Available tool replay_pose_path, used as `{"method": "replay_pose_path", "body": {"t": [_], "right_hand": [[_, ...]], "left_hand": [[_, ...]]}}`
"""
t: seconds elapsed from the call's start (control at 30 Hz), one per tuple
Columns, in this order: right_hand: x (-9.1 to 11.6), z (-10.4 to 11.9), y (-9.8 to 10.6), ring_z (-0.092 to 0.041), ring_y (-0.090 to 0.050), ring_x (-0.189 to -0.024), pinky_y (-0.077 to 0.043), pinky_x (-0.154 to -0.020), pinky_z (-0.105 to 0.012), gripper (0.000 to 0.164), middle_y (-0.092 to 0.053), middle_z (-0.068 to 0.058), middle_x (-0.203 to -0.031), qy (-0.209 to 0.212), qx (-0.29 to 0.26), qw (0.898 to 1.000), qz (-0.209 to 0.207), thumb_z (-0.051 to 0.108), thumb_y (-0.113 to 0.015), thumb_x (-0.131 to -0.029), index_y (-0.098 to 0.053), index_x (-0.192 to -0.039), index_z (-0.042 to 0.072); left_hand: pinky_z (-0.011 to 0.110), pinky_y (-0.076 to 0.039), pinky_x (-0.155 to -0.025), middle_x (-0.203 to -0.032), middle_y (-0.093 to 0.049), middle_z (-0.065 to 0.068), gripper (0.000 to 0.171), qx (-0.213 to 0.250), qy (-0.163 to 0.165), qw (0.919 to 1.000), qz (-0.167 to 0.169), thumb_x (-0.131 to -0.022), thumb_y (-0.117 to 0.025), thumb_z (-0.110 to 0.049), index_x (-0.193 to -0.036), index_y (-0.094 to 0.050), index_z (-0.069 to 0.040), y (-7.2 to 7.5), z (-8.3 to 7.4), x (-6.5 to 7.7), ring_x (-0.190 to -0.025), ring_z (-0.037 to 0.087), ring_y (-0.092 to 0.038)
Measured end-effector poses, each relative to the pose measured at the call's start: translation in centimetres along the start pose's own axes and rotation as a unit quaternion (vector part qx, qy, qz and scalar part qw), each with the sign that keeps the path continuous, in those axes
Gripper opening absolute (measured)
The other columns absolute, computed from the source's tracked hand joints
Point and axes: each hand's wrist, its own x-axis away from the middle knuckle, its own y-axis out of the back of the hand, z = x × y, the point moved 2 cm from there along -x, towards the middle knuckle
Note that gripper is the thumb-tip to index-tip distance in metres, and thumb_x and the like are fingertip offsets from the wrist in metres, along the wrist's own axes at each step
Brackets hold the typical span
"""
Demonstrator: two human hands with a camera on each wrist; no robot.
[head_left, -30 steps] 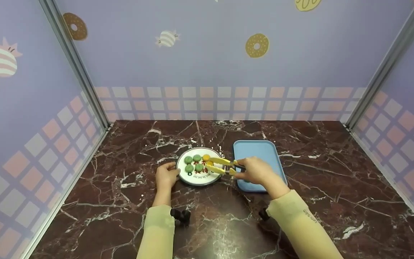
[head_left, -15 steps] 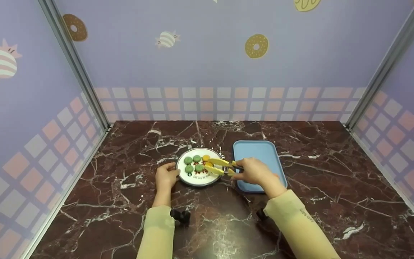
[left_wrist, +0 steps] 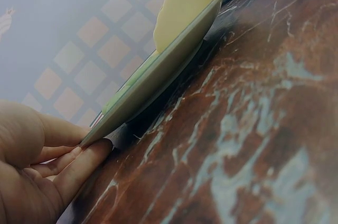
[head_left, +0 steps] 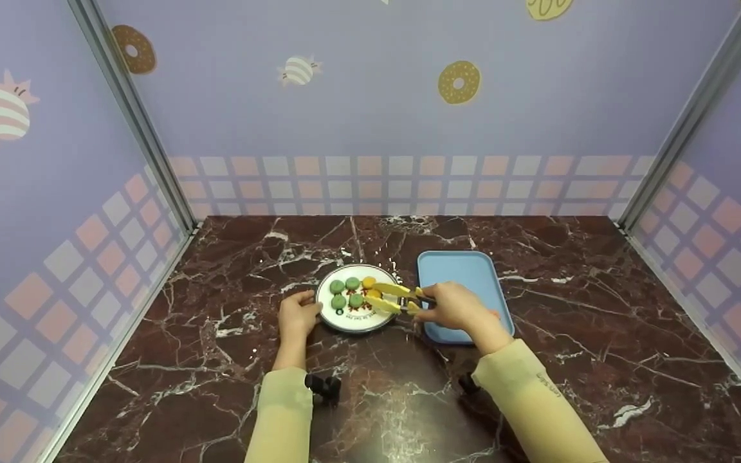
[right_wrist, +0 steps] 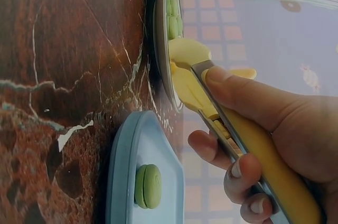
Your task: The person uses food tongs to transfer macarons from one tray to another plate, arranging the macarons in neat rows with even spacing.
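Note:
My left hand (head_left: 299, 316) pinches the near-left rim of a round white plate (head_left: 361, 323), thumb above and fingers beneath in the left wrist view. Several green macarons (head_left: 337, 287) sit on the plate's left half. Two yellow macarons (head_left: 369, 282) lie right of them, one partly covered by the tongs. My right hand (head_left: 457, 307) grips yellow-tipped serving tongs (head_left: 386, 305) with metal arms. Their spread tips reach over the plate's right side around the nearer yellow macaron; firm contact is unclear. In the right wrist view, a green macaron (right_wrist: 148, 186) rests on the blue tray (right_wrist: 122, 168).
The blue tray (head_left: 454, 263) lies right of the plate, partly under my right hand. A small orange-pink patch (head_left: 494, 313) shows beside that wrist, its kind unclear. Patterned walls (head_left: 370, 186) enclose the dark marbled tabletop (head_left: 248, 270) at the back and sides.
Over the first half second my right hand and the tongs shift slightly left. Since then they stay nearly still. The left hand keeps its hold on the plate.

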Motion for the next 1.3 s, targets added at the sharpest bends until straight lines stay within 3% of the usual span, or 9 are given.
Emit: {"method": "replay_pose_path", "body": {"t": [0.2, 0.3, 0.43, 0.63, 0.8, 1.07, 1.2, 1.3], "right_hand": [[0.3, 0.1, 0.4, -0.027, -0.068, -0.080, -0.058, -0.073, -0.048, 0.034, -0.077, -0.010, -0.095, 0.001, -0.001, 1.000, 0.006, 0.039, -0.084, -0.085, -0.077, -0.104, 0.012], [0.6, 0.2, 0.8, -0.023, -0.065, -0.073, -0.056, -0.069, -0.045, 0.035, -0.076, -0.008, -0.091, 0.000, -0.003, 1.000, 0.011, 0.039, -0.083, -0.086, -0.077, -0.108, 0.012], [1.1, 0.0, 1.2, -0.015, -0.060, -0.061, -0.055, -0.067, -0.041, 0.036, -0.072, -0.002, -0.079, -0.006, -0.014, 1.000, 0.017, 0.039, -0.082, -0.087, -0.076, -0.109, 0.011], [2.1, -0.6, 1.8, -0.013, -0.058, -0.062, -0.052, -0.064, -0.036, 0.033, -0.074, -0.002, -0.083, 0.000, -0.024, 1.000, 0.009, 0.036, -0.082, -0.088, -0.075, -0.108, 0.011], [3.0, -1.1, 2.3, -0.017, -0.060, -0.071, -0.052, -0.066, -0.039, 0.037, -0.074, -0.004, -0.088, -0.001, -0.022, 1.000, 0.006, 0.035, -0.083, -0.087, -0.076, -0.111, 0.009], [4.7, -2.3, 3.0, -0.016, -0.049, -0.063, -0.042, -0.058, -0.034, 0.031, -0.066, -0.001, -0.076, -0.013, -0.011, 1.000, -0.003, 0.038, -0.083, -0.086, -0.074, -0.102, 0.013], [5.8, -3.0, 3.3, -0.016, -0.053, -0.062, -0.043, -0.057, -0.035, 0.035, -0.069, -0.002, -0.078, -0.012, -0.004, 1.000, -0.012, 0.037, -0.084, -0.085, -0.075, -0.108, 0.012], [6.5, -3.5, 3.5, -0.020, -0.065, -0.069, -0.052, -0.060, -0.040, 0.045, -0.076, -0.005, -0.089, -0.016, 0.004, 1.000, -0.017, 0.037, -0.084, -0.085, -0.075, -0.120, 0.010]], "left_hand": [[0.032, -0.066, -0.073, -0.128, -0.066, 0.032, 0.039, -0.003, -0.001, 1.0000, -0.001, -0.093, -0.067, 0.001, -0.131, -0.064, 0.010, 0.0, 0.0, -0.1, -0.109, 0.038, -0.071], [0.031, -0.066, -0.074, -0.128, -0.066, 0.031, 0.039, -0.006, 0.000, 1.0000, -0.002, -0.093, -0.067, 0.001, -0.131, -0.065, 0.010, 0.0, 0.0, -0.1, -0.114, 0.039, -0.070], [0.032, -0.066, -0.074, -0.128, -0.066, 0.033, 0.039, -0.004, -0.002, 1.0000, -0.002, -0.094, -0.066, 0.001, -0.131, -0.064, 0.010, 0.1, 0.0, -0.1, -0.109, 0.039, -0.071], [0.031, -0.066, -0.071, -0.126, -0.065, 0.034, 0.039, 0.002, -0.003, 1.0000, -0.003, -0.093, -0.066, 0.002, -0.131, -0.064, 0.011, 0.1, 0.1, -0.1, -0.096, 0.031, -0.071], [0.030, -0.066, -0.071, -0.126, -0.066, 0.034, 0.039, 0.003, -0.004, 1.0000, -0.003, -0.093, -0.066, 0.002, -0.131, -0.064, 0.012, 0.0, 0.0, -0.1, -0.102, 0.034, -0.072], [0.030, -0.066, -0.071, -0.126, -0.067, 0.032, 0.038, -0.002, -0.007, 0.9999, -0.007, -0.093, -0.067, 0.001, -0.130, -0.065, 0.010, -0.2, 0.0, 0.0, -0.107, 0.038, -0.072], [0.031, -0.066, -0.075, -0.127, -0.067, 0.031, 0.038, -0.009, -0.006, 0.9999, -0.009, -0.093, -0.067, 0.000, -0.130, -0.066, 0.008, -0.1, 0.0, 0.1, -0.108, 0.040, -0.071], [0.032, -0.066, -0.075, -0.127, -0.067, 0.032, 0.038, -0.011, -0.009, 0.9999, -0.009, -0.093, -0.068, 0.000, -0.130, -0.066, 0.008, 0.0, 0.0, 0.2, -0.110, 0.041, -0.070]]}}
